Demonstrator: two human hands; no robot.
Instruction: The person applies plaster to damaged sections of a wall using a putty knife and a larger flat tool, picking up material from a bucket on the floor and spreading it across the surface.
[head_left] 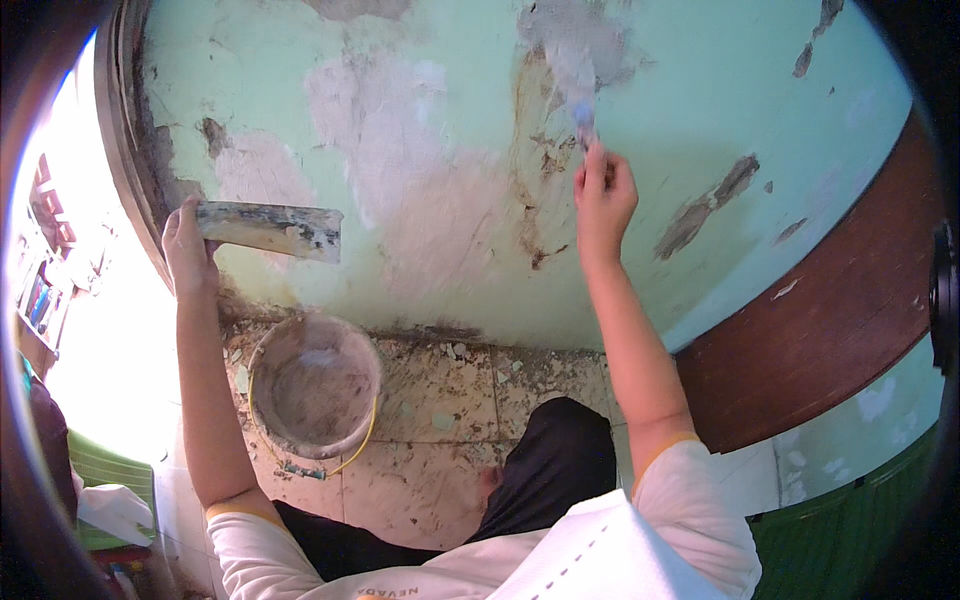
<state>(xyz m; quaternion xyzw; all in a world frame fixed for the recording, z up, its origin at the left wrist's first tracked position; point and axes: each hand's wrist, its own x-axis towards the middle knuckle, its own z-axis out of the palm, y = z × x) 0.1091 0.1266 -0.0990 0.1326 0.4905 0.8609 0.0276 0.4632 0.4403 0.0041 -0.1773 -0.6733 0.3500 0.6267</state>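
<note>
My left hand (188,250) is closed on one end of a flat, paint-smeared board (275,228), held level in front of the wall. With my arm stretched up, my right hand (606,200) grips the handle of a putty knife (584,118), blurred and partly blue near its blade. The blade is at a grey filler patch (580,40) on the pale green wall (440,130). Just below that patch runs a cracked, brownish strip (530,170) of bare wall. Wide pinkish filler patches (445,215) cover the wall between my hands.
A grey bucket (315,385) with a yellow handle stands on tiles (420,470) strewn with plaster chips. A brown wooden panel (800,360) lies along the right. Something green and ribbed (850,530) is at lower right. A bright doorway opens at left.
</note>
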